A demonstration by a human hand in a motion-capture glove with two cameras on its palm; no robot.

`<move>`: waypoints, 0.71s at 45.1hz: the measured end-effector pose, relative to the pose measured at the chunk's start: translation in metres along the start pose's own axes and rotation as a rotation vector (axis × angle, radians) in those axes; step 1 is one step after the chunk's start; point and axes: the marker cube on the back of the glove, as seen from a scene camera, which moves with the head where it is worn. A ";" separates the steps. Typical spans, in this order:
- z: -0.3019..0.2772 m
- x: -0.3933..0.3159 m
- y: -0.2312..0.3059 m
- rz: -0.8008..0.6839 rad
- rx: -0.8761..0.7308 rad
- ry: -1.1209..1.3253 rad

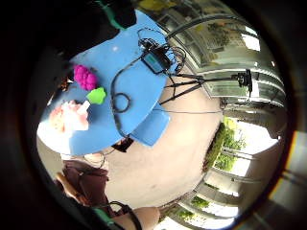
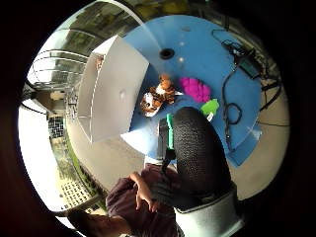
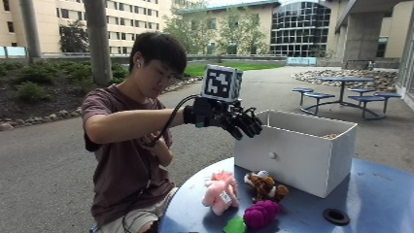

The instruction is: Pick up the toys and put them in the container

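My gloved right hand (image 3: 236, 121) hangs in the air above the blue round table (image 3: 382, 194), just left of the white box container (image 3: 294, 150). Its fingers droop, relaxed, and hold nothing. Below it on the table lie a pink plush (image 3: 218, 191), a tiger plush (image 3: 265, 187), a magenta bumpy toy (image 3: 260, 213) and a green toy (image 3: 234, 225). The thumb side palm view shows the container (image 2: 116, 91), the tiger (image 2: 157, 96), the magenta toy (image 2: 195, 89) and the green toy (image 2: 210, 106) past my gloved thumb (image 2: 197, 153).
A black ring (image 3: 336, 216) lies on the table in front of the container. A small device with cables (image 1: 156, 60) sits on the table's far part, and a tripod (image 1: 211, 79) stands beyond the edge. The bare left hand is held at the person's chest.
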 end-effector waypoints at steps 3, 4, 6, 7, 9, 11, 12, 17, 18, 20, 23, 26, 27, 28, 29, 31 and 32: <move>0.001 -0.009 0.004 -0.024 0.000 -0.004; 0.002 -0.012 0.005 -0.029 -0.001 -0.003; 0.003 -0.016 0.006 -0.039 -0.003 0.001; 0.004 -0.017 0.006 -0.043 -0.004 0.002; 0.006 -0.020 0.005 -0.046 -0.004 0.003; 0.008 -0.022 0.003 -0.042 -0.003 0.000; 0.009 -0.024 0.002 -0.040 -0.003 -0.003; 0.012 -0.032 -0.002 -0.046 -0.012 -0.012; 0.013 -0.034 -0.003 -0.048 -0.014 -0.009; 0.013 -0.037 -0.005 -0.057 -0.017 -0.003; 0.014 -0.044 -0.005 -0.110 -0.023 -0.005; 0.015 -0.044 -0.006 -0.196 -0.020 0.044; 0.015 -0.045 -0.008 -0.189 -0.019 0.049; 0.015 -0.047 -0.010 -0.156 -0.019 0.042; 0.015 -0.050 -0.012 -0.114 -0.019 0.030; 0.014 -0.056 -0.015 -0.066 -0.019 0.015; 0.014 -0.058 -0.016 -0.063 -0.019 0.013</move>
